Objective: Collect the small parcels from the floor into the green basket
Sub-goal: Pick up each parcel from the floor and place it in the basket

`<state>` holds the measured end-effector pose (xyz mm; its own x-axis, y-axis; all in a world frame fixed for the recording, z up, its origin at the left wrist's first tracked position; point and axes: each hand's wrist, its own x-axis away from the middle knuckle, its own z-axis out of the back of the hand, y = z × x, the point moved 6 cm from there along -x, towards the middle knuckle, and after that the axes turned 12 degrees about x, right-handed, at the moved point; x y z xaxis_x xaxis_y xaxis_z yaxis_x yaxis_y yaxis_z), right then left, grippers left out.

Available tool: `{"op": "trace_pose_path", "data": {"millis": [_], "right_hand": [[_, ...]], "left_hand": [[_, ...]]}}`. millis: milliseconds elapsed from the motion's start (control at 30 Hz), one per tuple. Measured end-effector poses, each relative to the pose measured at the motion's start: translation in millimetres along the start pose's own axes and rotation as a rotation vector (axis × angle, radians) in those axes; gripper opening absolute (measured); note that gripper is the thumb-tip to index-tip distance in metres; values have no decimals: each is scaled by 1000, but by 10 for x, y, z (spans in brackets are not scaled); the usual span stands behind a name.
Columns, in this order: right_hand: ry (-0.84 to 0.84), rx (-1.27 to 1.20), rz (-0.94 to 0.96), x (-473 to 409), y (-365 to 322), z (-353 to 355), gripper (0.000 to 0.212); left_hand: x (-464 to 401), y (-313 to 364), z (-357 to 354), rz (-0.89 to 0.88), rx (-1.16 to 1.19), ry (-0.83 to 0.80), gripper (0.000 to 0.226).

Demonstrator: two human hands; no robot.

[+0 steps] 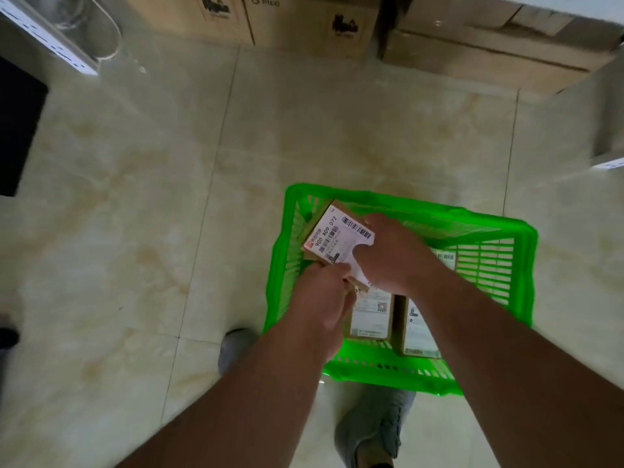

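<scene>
Green basket (516,251) sits on the tiled floor (135,231), lower right of centre in the frame, slatted walls, open top.

Both hands are over the basket's left half w/ one small parcel (332,236) between them: brown card box, white shipping label w/ barcodes facing up, tilted, its far corner up near the basket's upper-left corner. Left hand (320,298) grips the parcel's near edge, fingers curled round it. Right hand (388,255) holds the parcel's right side, thumb on top of the label, fingers wrapped over the far edge. Can't tell if the parcel touches the basket wall or hangs just above it.

Inside the basket, below the hands: second parcel (369,315) lying flat w/ label up, and just beside it to the right a third parcel (418,329), also label up, partly hidden by the right forearm. A bit of another label (445,258) shows further back, right of the right wrist; too little visible to say more.

Two grey shoes at the bottom of frame: one (233,346) left of the basket, one (371,430) just under its near rim. Stacked cardboard boxes (310,25) run along the top of frame. White power strip (47,32) upper left; dark panel (17,130) at left edge.
</scene>
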<state>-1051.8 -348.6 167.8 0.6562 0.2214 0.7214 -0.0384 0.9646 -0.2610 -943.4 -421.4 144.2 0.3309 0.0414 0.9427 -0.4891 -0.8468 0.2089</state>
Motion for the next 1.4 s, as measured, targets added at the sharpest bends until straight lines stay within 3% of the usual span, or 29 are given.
{"op": "trace_pose_path", "data": {"millis": [100,300,433,633,800,933,1033,1100,1167,1233,1400], "right_hand": [[36,142,38,-217,-40,6,29],[16,323,77,-447,-96,-230,36],[-29,380,85,-555,-127,-392,53],[-56,328,111,-767,-134,-550,55],[-33,3,112,-721,-21,-613,57],[143,-309,-63,-420,418,-543,50],[251,-597,-292,-82,901,-619,42],[222,-677,-377,110,1136,-775,30],[97,-576,-410,213,1289,-1005,12],[-15,-531,-420,261,1388,-1256,20],[-72,-572,-389,324,1344,-1403,35]], "left_hand": [[-190,-21,-49,63,92,-27,23],[-499,-60,50,147,203,-33,29],[-679,-57,158,180,267,-4,32],[-920,0,195,133,289,17,44],[-947,-66,244,101,238,50,48],[-739,-232,328,117,38,125,28],[-612,-354,391,81,-343,185,14],[-543,-434,369,54,-571,169,16],[-482,-500,315,19,-729,137,30],[-437,-553,269,6,-813,122,47],[-474,-671,231,-6,-949,81,38]]}}
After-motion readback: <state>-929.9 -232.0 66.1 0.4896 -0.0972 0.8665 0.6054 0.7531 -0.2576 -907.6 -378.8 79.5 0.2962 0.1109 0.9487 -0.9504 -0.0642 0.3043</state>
